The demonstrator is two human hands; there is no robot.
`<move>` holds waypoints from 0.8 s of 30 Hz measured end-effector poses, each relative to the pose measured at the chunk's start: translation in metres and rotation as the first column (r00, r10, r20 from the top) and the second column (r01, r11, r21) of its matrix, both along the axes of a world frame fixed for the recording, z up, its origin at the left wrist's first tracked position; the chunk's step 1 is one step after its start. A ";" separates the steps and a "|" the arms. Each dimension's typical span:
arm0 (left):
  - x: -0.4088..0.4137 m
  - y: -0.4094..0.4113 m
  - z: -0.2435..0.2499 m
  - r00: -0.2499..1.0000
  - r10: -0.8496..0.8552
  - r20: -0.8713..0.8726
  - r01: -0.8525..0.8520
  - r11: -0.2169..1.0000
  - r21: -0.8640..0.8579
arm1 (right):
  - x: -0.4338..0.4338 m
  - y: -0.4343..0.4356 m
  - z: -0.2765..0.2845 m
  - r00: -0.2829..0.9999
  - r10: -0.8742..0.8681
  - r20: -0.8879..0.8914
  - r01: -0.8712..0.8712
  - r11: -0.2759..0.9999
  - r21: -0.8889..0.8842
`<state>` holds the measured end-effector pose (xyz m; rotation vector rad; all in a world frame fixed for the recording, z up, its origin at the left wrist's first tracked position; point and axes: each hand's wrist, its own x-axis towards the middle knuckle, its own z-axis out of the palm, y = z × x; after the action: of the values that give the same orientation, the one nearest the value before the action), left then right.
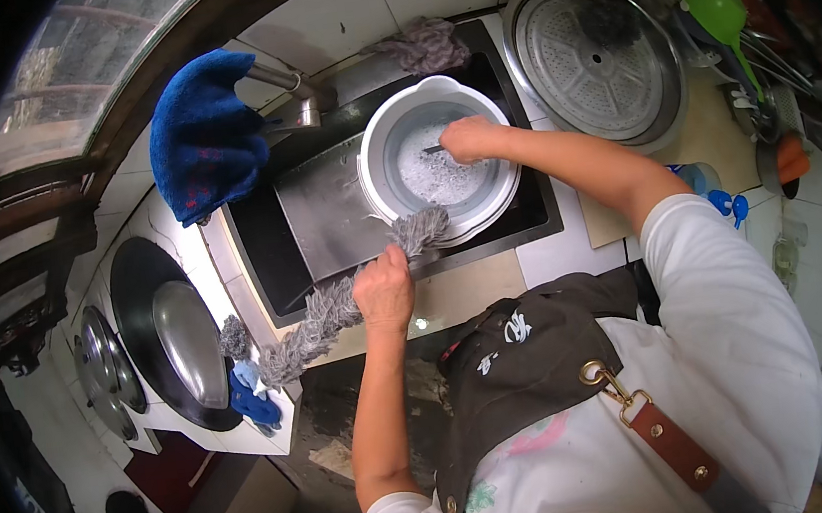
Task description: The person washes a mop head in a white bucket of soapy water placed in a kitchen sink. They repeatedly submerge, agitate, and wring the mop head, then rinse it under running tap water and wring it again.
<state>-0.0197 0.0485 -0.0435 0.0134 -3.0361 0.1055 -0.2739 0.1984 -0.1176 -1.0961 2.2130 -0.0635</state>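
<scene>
My left hand (384, 289) is closed around a long, fluffy grey duster (314, 330), whose upper end lies against the front rim of a white plastic basin (374, 159). My right hand (468, 139) is over the inside of the basin, its fingers closed on a small dark item (433, 150) that I cannot identify. Cloudy water with suds (440, 174) fills part of the basin below it. The basin stands in a dark sink (261, 261), beside a metal drainboard (334, 204).
A blue cloth (207, 139) hangs over the faucet (307, 113). Behind the basin lies a crumpled grey rag (426, 46). A perforated steamer tray (578, 62) stands at the right, near a green ladle (711, 3). A black wok (129, 286) is at the left.
</scene>
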 end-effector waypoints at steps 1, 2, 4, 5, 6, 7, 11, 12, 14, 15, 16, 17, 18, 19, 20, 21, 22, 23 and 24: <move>0.000 0.000 0.001 1.000 0.023 0.017 -0.023 0.999 0.026 | -0.002 -0.003 -0.007 1.000 -0.007 0.006 0.007 1.000 0.010; 0.001 -0.001 0.002 0.998 0.046 0.034 -0.048 0.998 0.052 | -0.001 -0.006 -0.015 1.000 -0.014 0.011 0.014 1.000 0.021; 0.006 -0.005 0.003 0.987 0.156 0.042 -0.159 0.985 0.063 | 0.005 -0.015 -0.029 0.992 -0.118 0.039 0.119 0.993 -0.010; 0.008 -0.007 0.004 0.976 0.211 0.046 -0.214 0.974 0.068 | 0.007 -0.019 -0.036 0.984 -0.169 0.053 0.171 0.985 -0.025; 0.008 -0.009 0.006 0.968 0.245 0.048 -0.248 0.965 0.084 | 0.010 -0.023 -0.045 0.976 -0.208 0.057 0.210 0.978 -0.021; 0.007 -0.011 0.012 0.960 0.275 0.051 -0.279 0.955 0.101 | 0.013 -0.025 -0.055 0.966 -0.250 0.061 0.251 0.968 -0.015; -0.002 -0.009 0.018 0.950 0.304 0.078 -0.312 0.941 0.130 | 0.040 -0.014 -0.114 0.890 -0.430 -0.150 0.419 0.902 -0.099; 0.003 -0.010 0.018 0.946 0.311 0.096 -0.322 0.937 0.134 | 0.046 -0.019 -0.111 0.978 -0.189 -0.086 0.190 0.982 0.004; 0.010 -0.012 0.016 0.939 0.320 0.127 -0.337 0.928 0.156 | 0.050 -0.023 -0.097 0.950 0.296 0.097 -0.309 0.938 0.157; 0.006 -0.010 0.018 0.925 0.338 0.176 -0.367 0.913 0.176 | 0.042 -0.019 -0.097 0.966 0.257 0.027 -0.258 0.951 0.169; 0.000 -0.008 0.020 0.909 0.352 0.225 -0.396 0.897 0.195 | 0.031 -0.014 -0.096 0.975 0.216 -0.044 -0.205 0.962 0.179; -0.006 -0.007 0.020 0.891 0.362 0.275 -0.423 0.881 0.213 | 0.024 -0.009 -0.096 0.978 0.173 -0.115 -0.150 0.971 0.185; -0.002 -0.010 0.017 0.863 0.375 0.338 -0.471 0.840 0.270 | 0.025 -0.018 -0.074 0.982 0.180 -0.050 -0.169 0.971 0.170; -0.008 -0.010 0.015 0.850 0.357 0.389 -0.491 0.804 0.335 | 0.021 -0.021 -0.065 0.996 0.090 -0.008 -0.089 0.991 0.104; -0.015 -0.011 0.012 0.835 0.332 0.438 -0.511 0.763 0.396 | 0.019 -0.022 -0.058 0.999 0.001 0.040 -0.002 0.999 0.041; -0.021 -0.012 0.009 0.826 0.300 0.477 -0.519 0.735 0.436 | 0.013 -0.024 -0.048 0.992 -0.086 0.091 0.088 0.996 -0.022; -0.020 -0.016 0.001 0.806 0.281 0.521 -0.544 0.698 0.466 | 0.012 -0.028 -0.023 1.000 0.015 0.022 -0.015 1.000 0.011; -0.021 -0.018 -0.006 0.791 0.246 0.560 -0.558 0.664 0.497 | 0.007 -0.027 -0.006 0.996 0.089 0.004 -0.089 0.995 0.034; -0.023 -0.021 -0.017 0.774 0.206 0.598 -0.576 0.621 0.531 | 0.000 -0.025 0.008 0.987 0.159 -0.016 -0.157 0.986 0.061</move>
<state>-0.0422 0.0270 -0.0603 0.8773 -3.2460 -1.2005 -0.2735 0.1736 -0.1097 -1.2398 2.1241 0.0824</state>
